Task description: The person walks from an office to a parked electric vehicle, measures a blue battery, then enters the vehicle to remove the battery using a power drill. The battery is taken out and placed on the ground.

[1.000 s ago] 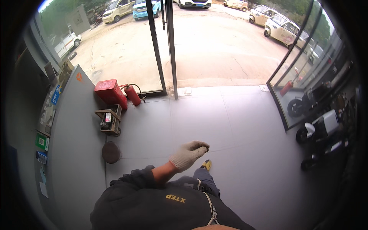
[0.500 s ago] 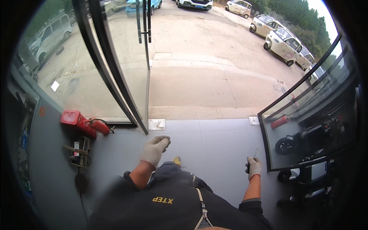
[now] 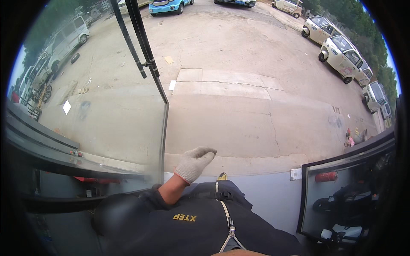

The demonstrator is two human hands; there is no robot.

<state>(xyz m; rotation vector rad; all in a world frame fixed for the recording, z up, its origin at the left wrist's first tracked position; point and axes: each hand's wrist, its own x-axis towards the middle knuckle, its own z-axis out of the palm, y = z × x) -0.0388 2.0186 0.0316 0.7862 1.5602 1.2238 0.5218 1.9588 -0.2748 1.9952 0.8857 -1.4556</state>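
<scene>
My left hand (image 3: 195, 164), in a whitish knit work glove, is held out in front of my body above the doorway threshold. Its fingers are pressed together with the thumb against them, and nothing shows in them. Close to its left stands the edge of a glass door (image 3: 165, 128) with a dark frame; I see no contact between them. My right hand is out of view. Below the left hand, the tip of a yellow shoe (image 3: 222, 176) shows on the grey floor (image 3: 269, 192).
On the right is another dark-framed glass panel (image 3: 304, 196), with a red cylinder (image 3: 326, 176) and dark vehicle parts visible through it. Outside lies cracked concrete paving (image 3: 222, 119). Small white cars (image 3: 341, 57) line the right, a blue vehicle (image 3: 168, 6) stands ahead, and a van (image 3: 68, 36) is at left.
I have moved forward to the threshold. My left hand has swung forward and right. My right hand, earlier closed around a slim tool, has left the view.
</scene>
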